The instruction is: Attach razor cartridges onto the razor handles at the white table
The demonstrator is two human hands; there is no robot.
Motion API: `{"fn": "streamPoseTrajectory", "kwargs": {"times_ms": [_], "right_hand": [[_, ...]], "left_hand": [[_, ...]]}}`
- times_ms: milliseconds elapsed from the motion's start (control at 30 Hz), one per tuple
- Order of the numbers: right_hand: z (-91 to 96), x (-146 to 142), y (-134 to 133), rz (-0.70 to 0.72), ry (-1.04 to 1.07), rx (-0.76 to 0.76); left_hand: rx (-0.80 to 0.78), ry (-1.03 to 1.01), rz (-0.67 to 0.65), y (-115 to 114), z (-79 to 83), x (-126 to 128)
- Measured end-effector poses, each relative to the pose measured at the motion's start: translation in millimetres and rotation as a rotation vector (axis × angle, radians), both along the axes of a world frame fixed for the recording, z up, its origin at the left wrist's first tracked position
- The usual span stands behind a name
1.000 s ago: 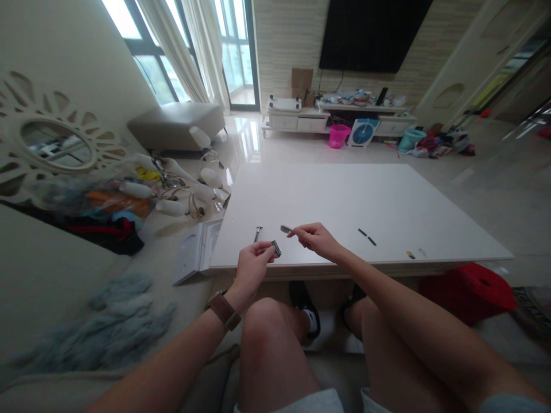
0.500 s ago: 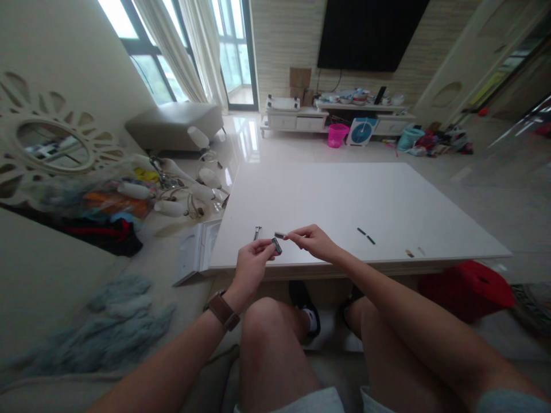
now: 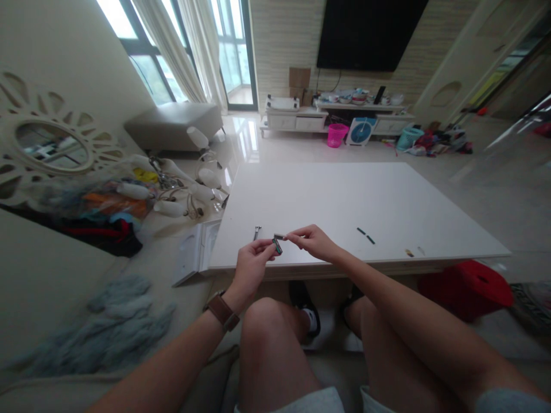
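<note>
My left hand pinches a small dark rectangular part with a green edge just above the near edge of the white table. My right hand pinches a small grey flat piece and holds its tip right beside the dark part. A brown watch strap sits on my left wrist. A small metal tool lies on the table just left of my hands.
Two small dark strips and two pale bits lie on the table to the right. A white box and lamp parts sit on the floor to the left. A red stool stands under the table's right corner.
My right hand has brought the grey piece leftward and down until it nearly touches the dark part in my left hand. The left hand has barely moved.
</note>
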State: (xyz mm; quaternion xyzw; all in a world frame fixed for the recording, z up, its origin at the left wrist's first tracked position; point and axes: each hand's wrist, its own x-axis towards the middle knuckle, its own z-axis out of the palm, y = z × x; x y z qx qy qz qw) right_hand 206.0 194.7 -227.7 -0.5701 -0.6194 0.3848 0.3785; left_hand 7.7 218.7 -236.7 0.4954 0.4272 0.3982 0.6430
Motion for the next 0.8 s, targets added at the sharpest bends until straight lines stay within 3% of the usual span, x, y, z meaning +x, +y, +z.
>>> {"fn": "streamPoseTrajectory", "kwargs": {"times_ms": [267,400,567,700,800], "right_hand": [[3.8,-1,-3,0.077,-0.106,0.183],[11.3,-1,-5,0.019,-0.204,0.289],[13.6,-6,-7,0.13,-0.256,0.267],[13.6,-7,-7,0.074,-0.263,0.284],[14.3,-8,-7,0.126,-0.297,0.262]], "left_hand": [[-0.02,0.028,0.011,-2,3.2,0],[-0.053,0.016,0.02,-1,1.4,0],[-0.063,0.001,-0.005,0,-1.4,0],[-0.102,-0.046,0.004,0,-3.7,1],[-0.111,-0.049,0.004,0,-4.2,1]]}}
